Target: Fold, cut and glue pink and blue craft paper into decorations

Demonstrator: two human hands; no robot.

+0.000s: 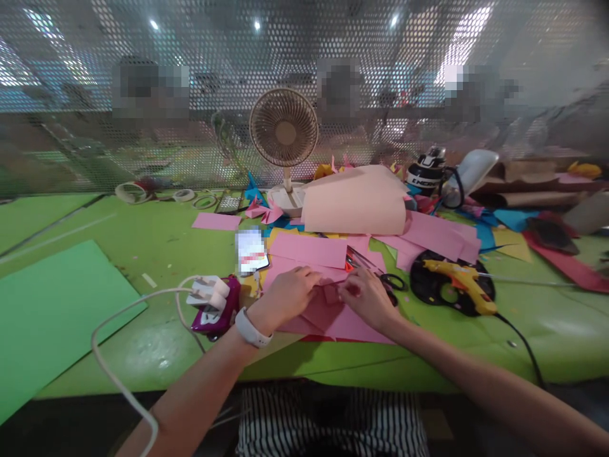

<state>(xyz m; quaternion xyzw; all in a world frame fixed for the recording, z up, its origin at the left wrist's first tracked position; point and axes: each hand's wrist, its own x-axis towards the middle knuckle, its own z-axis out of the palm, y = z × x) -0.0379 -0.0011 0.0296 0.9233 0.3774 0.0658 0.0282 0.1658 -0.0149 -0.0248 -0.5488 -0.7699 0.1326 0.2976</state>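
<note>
A small folded piece (330,293) of pink paper is held between the two hands near the front edge of the green table (157,343). It is a darker, duller pink than the sheets around it, roughly square, with a crease visible across it. It lies on a larger pink sheet (349,322), though whether it is lifted clear of that sheet cannot be told.

The left hand (288,293) is laid knuckles-up, its fingers drawn together and closed on the piece's left edge. A white wristband (251,330) is worn on that wrist. The right hand (367,298) is curled over the right edge, the fingertips pinched on the paper.

Black-handled scissors (392,282) lie just beside the right hand, and a yellow glue gun (464,279) is set on a black mat further right. A phone (251,252) lies behind the left hand; a small fan (284,136) stands at the back, with more paper strewn about it.
</note>
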